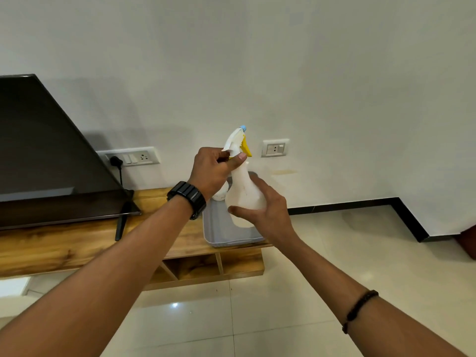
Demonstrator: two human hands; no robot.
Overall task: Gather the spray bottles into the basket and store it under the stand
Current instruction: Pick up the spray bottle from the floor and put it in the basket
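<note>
spray bottle point(246, 191) is held up in the middle of the frame, over the grey basket point(219, 228) on the tabletop point(77, 243) | left hand point(213, 171) is wrapped round its neck | right hand point(265, 210) cups its body | it looks light, smooth and maybe slippery | the neck is best held

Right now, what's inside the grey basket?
The grey basket on the wooden stand shows mostly bare floor, plus a white rounded thing at its far end, perhaps another bottle. The held spray bottle and both hands cover the rest.
</note>
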